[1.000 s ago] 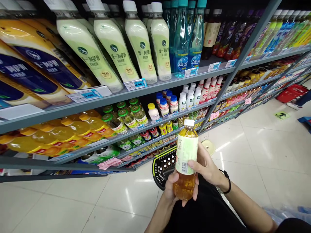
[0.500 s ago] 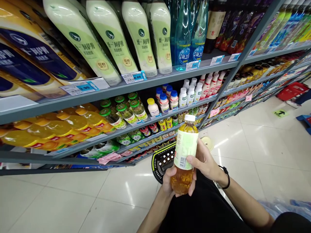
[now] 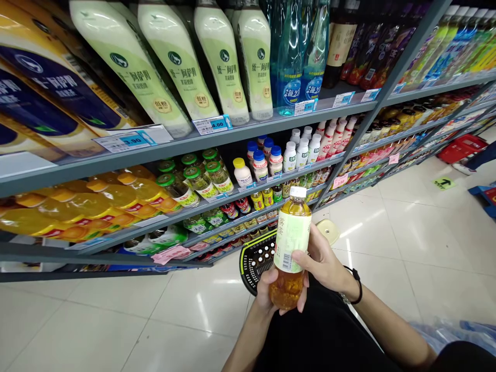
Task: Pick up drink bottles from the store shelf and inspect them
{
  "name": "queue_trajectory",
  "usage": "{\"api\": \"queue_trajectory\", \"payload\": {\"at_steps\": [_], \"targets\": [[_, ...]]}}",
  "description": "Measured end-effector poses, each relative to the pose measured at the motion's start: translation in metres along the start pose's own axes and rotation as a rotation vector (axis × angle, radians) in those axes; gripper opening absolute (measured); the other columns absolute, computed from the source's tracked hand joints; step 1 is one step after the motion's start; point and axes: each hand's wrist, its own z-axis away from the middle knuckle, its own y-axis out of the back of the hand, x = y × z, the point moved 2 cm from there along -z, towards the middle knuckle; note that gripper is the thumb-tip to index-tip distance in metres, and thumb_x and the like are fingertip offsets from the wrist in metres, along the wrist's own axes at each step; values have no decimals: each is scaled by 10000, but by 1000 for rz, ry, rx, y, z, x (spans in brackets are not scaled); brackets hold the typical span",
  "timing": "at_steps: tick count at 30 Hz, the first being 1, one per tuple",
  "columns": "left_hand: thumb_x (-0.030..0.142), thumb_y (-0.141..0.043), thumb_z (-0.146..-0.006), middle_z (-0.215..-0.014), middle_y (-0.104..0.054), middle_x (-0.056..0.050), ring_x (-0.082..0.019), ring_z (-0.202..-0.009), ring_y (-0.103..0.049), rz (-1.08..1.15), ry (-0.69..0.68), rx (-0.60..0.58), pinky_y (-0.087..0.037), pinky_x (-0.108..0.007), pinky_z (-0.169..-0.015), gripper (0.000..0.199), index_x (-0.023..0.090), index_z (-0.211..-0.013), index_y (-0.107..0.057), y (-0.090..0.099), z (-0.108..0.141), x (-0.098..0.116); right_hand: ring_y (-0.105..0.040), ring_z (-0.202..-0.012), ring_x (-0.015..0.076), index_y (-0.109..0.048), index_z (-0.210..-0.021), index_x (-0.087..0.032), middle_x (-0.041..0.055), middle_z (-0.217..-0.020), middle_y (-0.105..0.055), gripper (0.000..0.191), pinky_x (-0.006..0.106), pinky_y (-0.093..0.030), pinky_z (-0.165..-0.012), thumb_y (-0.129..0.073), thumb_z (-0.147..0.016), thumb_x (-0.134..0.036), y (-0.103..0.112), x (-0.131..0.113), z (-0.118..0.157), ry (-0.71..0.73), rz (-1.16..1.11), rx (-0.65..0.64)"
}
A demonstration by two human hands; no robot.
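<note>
A bottle of tea (image 3: pixel 292 243) with amber liquid, a pale green label and a white cap is held upright, tilted slightly, in front of my body. My left hand (image 3: pixel 267 289) is closed round its lower part, fingers partly hidden behind it. My right hand (image 3: pixel 321 261) grips its side from the right, the thumb lying across the label. Behind the bottle, a black shopping basket (image 3: pixel 251 263) with a lime-green rim stands on the floor, partly covered by the bottle and hands.
A grey shelf unit (image 3: pixel 155 160) packed with drinks runs along the left and front. Milk tea bottles (image 3: pixel 182 67) fill the upper shelf, orange drink bottles (image 3: pixel 77 206) a lower one. A cream-coloured stool (image 3: pixel 328 231) stands right of the basket. A person's shoe (image 3: pixel 463 168) and red basket (image 3: pixel 463 149) are farther off.
The bottle and both hands have shifted very slightly left and down in view. Both hands keep their grip; the shelves look nearly the same.
</note>
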Motion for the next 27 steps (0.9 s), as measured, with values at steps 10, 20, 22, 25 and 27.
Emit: {"api": "queue_trajectory", "payload": {"at_steps": [10, 20, 22, 25, 27], "targets": [[500, -780, -844, -855, -703, -41, -143, -491, -627, -403, -156, 230, -549, -289, -518, 921, 237, -1568, -274, 20, 10, -25, -726, -905, 236, -541, -1171, -210, 91, -1075, -733, 606, 341, -612, -739, -801, -824, -634, 7, 14, 11, -124, -54, 117], [525, -745, -864, -1134, -704, -141, -178, -616, -688, -412, -119, 242, -530, -302, -558, 1036, 274, -1641, -105, 19, 14, -34, -753, -931, 247, -557, -1142, -199, 104, -1076, -760, 576, 343, -621, -748, -809, -825, -610, 10, 15, 14, -126, -85, 121], [518, -742, -868, -1224, -681, -161, -177, -641, -697, -409, -112, 254, -537, -307, -573, 1017, 288, -1637, -118, 19, 16, -35, -760, -947, 254, -549, -1140, -203, 106, -1073, -767, 577, 351, -626, -770, -813, -823, -606, 10, 16, 14, -126, -93, 127], [538, -735, -870, -1172, -700, -152, -194, -656, -705, -411, -90, 260, -542, -319, -590, 985, 264, -1622, -160, 21, 18, -38, -764, -959, 265, -536, -1154, -210, 109, -1079, -772, 592, 380, -635, -800, -813, -820, -613, 9, 16, 14, -129, -101, 128], [546, -733, -870, -1131, -711, -142, -200, -657, -707, -403, -86, 254, -542, -322, -594, 977, 260, -1615, -169, 22, 19, -39, -764, -940, 264, -533, -1151, -215, 101, -1062, -771, 597, 382, -637, -789, -811, -816, -625, 9, 15, 14, -125, -100, 132]]}}
